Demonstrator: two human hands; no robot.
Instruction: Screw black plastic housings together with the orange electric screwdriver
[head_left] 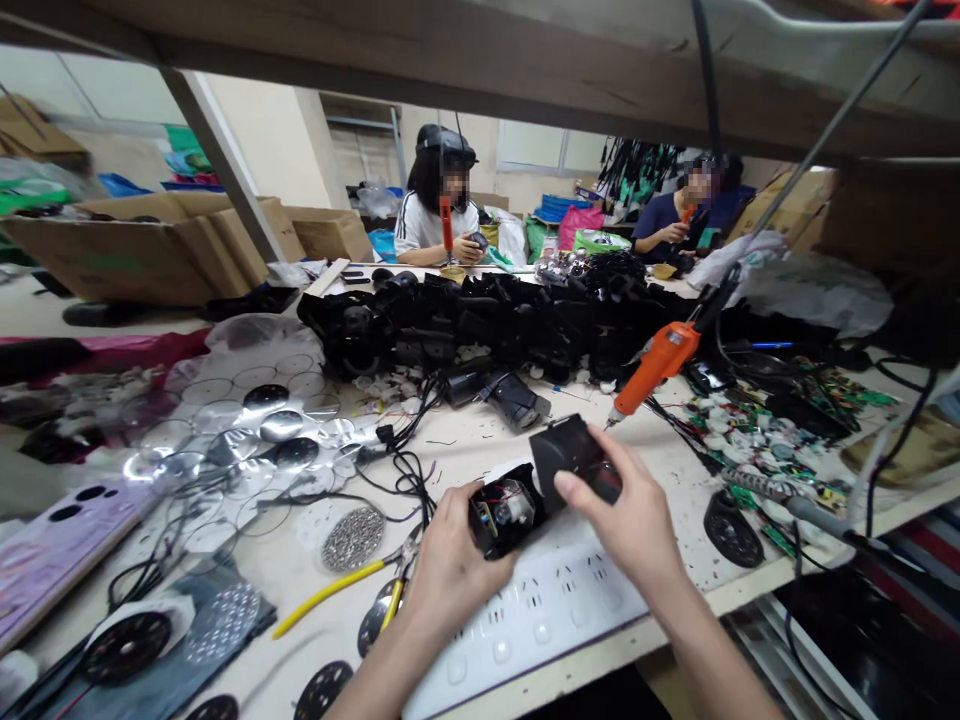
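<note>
My left hand [455,548] is wrapped round an open black housing [508,510] with wires and a round metallic part showing inside. Between the thumb and fingers of my right hand [626,495] is a black cover [568,455], tilted beside the housing's upper right side. Both pieces are held above a white power strip [544,610]. An orange electric screwdriver [656,367] hangs behind my right hand, its tip near the table. Yellow-handled pliers [330,597] lie left of my left hand.
Black housings [480,325] are heaped across the back. Clear plastic with round discs [247,420] lies left, circuit boards [780,440] right. A pile of small screws [353,538] is near the pliers. Two people [439,215] sit across the table. A shelf beam [450,75] crosses overhead.
</note>
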